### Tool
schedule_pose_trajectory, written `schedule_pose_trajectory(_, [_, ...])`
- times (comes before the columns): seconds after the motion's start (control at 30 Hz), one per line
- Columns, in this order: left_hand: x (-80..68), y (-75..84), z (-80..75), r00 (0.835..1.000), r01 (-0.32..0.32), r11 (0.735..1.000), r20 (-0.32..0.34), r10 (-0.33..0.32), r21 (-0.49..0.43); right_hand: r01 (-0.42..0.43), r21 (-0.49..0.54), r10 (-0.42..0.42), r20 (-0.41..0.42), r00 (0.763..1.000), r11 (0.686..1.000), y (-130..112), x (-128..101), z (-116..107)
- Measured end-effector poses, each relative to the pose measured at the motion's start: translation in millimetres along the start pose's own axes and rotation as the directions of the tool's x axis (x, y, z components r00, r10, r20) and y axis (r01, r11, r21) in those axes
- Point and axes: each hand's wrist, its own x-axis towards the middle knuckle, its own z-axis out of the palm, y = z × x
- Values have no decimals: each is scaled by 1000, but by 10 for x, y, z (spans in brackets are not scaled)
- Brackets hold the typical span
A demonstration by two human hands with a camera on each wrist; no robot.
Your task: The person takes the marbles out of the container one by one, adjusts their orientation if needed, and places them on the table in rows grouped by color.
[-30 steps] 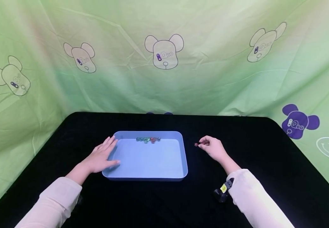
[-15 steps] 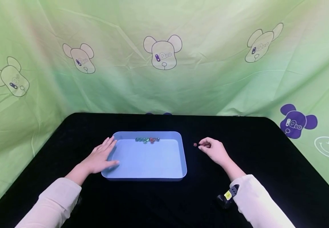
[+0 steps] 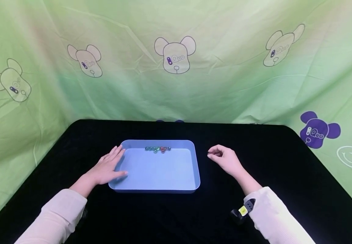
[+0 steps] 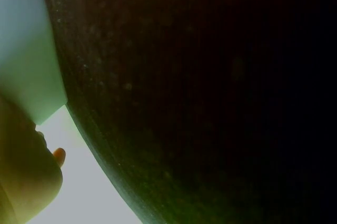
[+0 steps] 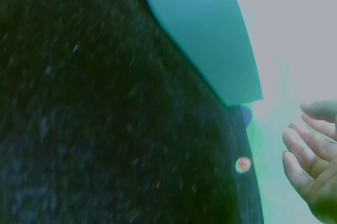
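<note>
My left hand (image 3: 107,171) is spread over the left rim of a blue tray (image 3: 154,173), fingers straight and thumb over the inside. Toward the tray's back wall sit several green marbles (image 3: 150,149) and several red marbles (image 3: 162,149), with a dark marble (image 3: 169,149) at the right end. To the right of the tray, my right hand (image 3: 224,158) is held low with fingers loosely bent. A red marble (image 5: 243,164) lies on the cloth in the right wrist view, apart from the fingers; in the head view the fingertips mostly cover it.
Black cloth (image 3: 169,217) covers the table. A green curtain (image 3: 224,91) with bear prints hangs behind and at the sides. A dark wrist camera (image 3: 238,215) hangs by the right sleeve.
My right hand has shifted slightly left, and its fingertips now reach the red marble's place in the head view. My left hand and the tray's marbles stay put.
</note>
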Motion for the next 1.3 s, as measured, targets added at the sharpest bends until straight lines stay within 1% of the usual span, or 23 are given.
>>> schedule_pose_trajectory(0.07, [-1, 5, -11, 1000, -1, 1000, -2, 1, -1, -2, 9, 2, 1, 1000, 1000, -30, 16, 19])
schedule_pose_trajectory(0.2, [-14, 20, -27, 1000, -1, 1000, -7, 1, -8, -20, 70, 19, 18, 1000, 997, -82, 37, 66])
schedule_pose_trajectory(0.37, [-17, 32, -19, 1000, 2, 1000, 2, -2, -19, -31, 119, 27, 32, 999, 992, -140, 52, 121])
schedule_pose_trajectory(0.5, [-10, 35, -15, 1000, 7, 1000, 8, -7, -23, -25, 134, 20, 34, 999, 991, -198, 72, 152])
schedule_pose_trajectory(0.67, [2, 19, -5, 1000, 7, 1000, -1, -7, -14, -13, 155, 9, 28, 1000, 988, -279, 89, 181])
schedule_pose_trajectory(0.83, [5, -5, 20, 1000, 7, 1000, -6, -7, -16, -18, 178, 10, 44, 999, 984, -352, 92, 219])
schedule_pose_trajectory(1.0, [-2, -7, 40, 1000, 7, 1000, -7, -7, -22, -3, 181, -7, 50, 999, 983, -406, 123, 275])
schedule_pose_trajectory(1.3, [-4, 13, 19, 1000, 2, 1000, -9, -2, -10, -5, 197, -10, 74, 997, 980, -568, 186, 374])
